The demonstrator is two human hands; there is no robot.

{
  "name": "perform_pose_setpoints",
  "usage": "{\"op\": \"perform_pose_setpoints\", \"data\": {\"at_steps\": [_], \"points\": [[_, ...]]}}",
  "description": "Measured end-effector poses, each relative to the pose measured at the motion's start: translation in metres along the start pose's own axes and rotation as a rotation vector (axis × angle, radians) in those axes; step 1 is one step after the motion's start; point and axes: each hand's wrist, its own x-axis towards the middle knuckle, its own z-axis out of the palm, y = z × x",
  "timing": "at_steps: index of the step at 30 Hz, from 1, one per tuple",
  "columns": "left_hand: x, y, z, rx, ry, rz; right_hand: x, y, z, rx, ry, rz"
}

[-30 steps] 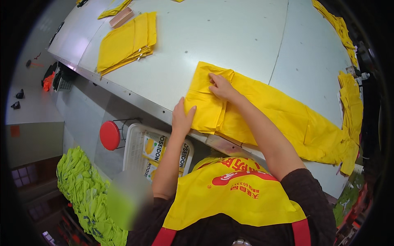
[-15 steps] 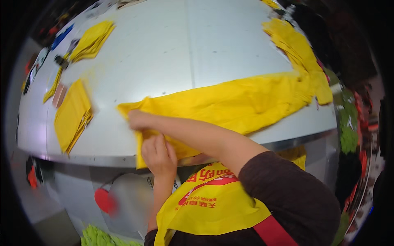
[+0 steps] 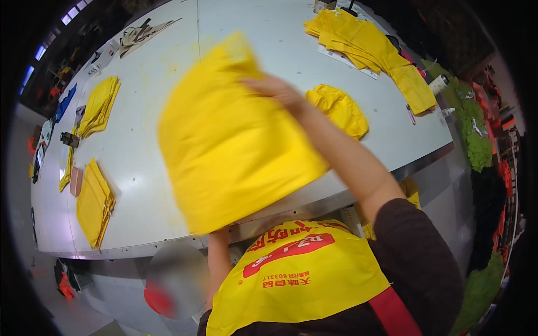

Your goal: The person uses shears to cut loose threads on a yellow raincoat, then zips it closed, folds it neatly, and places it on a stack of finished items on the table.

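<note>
Table [image 3: 168, 168]: big pale worktop, filling the frame from upper left to the right edge; its metal lip runs just above my chest.
Cloth [image 3: 235, 140]: the folded yellow piece I hold up off the table, centre frame, motion-blurred, hiding much of the top behind it.
Apron [image 3: 297, 280]: my yellow bib, bottom centre, under the cloth.
Heap [image 3: 364, 50]: loose yellow pieces spread out at upper right, well apart from my cloth.
Stack [image 3: 94, 201]: neat yellow pile at lower left of the table.
Second stack [image 3: 100, 105]: another neat pile, upper left.
Bundle [image 3: 339, 109]: small crumpled yellow piece right of centre, just beyond my right wrist.
Right hand [image 3: 277, 89]: on the cloth's upper right edge, fingers curled over it, gripping the fabric.
Left hand: hidden behind the cloth's lower edge; only my forearm [image 3: 218, 263] shows rising to it, so I cannot tell how it grips.
Doing it well, I judge: keep both edges taut and level so the folds don't slip, carry it flat, and square its corners with a neat pile.
</note>
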Motion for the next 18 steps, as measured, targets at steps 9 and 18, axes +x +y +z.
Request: {"op": "perform_pose_setpoints", "data": {"at_steps": [9,18], "points": [[0.018,0.016,0.025,0.183,0.096,0.0,-0.146,-0.006,-0.249,-0.962,0.674,0.423],[0.025,0.029,0.041,0.255,0.127,-0.007,-0.139,-0.028,-0.262,-1.611,0.72,0.332]]}}
